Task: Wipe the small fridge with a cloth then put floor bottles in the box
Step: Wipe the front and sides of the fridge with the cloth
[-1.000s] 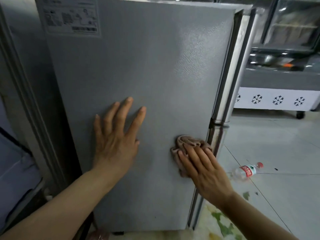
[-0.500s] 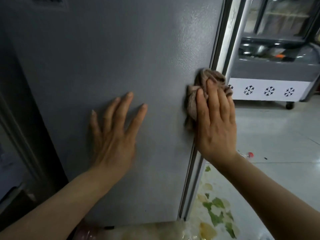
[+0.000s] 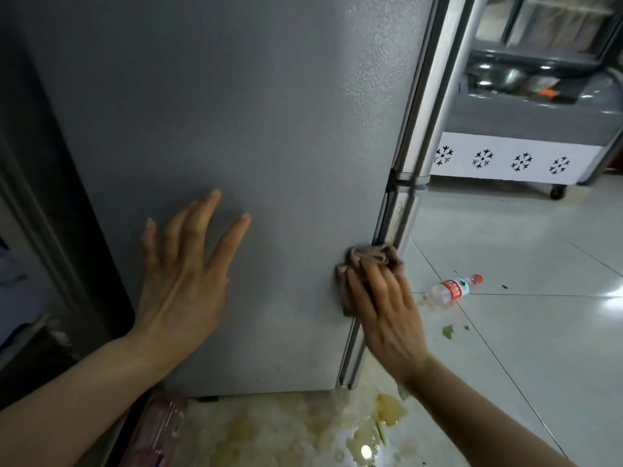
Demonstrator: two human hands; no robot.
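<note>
The grey side panel of the small fridge (image 3: 253, 129) fills the middle of the head view. My left hand (image 3: 183, 281) lies flat against it with fingers spread, holding nothing. My right hand (image 3: 387, 311) presses a crumpled brown cloth (image 3: 371, 259) against the panel's lower right edge, beside the silver door trim. A clear plastic bottle (image 3: 451, 291) with a red label and red cap lies on its side on the tiled floor, to the right of my right hand. A pinkish bottle (image 3: 158, 429) lies on the floor below the fridge's left corner.
A glass-topped chest freezer (image 3: 526, 156) with snowflake marks stands on wheels at the back right. Green and yellow scraps (image 3: 387, 409) and a wet patch cover the floor by the fridge's base. A dark appliance (image 3: 50, 214) stands close on the left.
My right hand slid the cloth up the fridge's right edge, then back down to the lower part. My left hand stayed flat on the panel.
</note>
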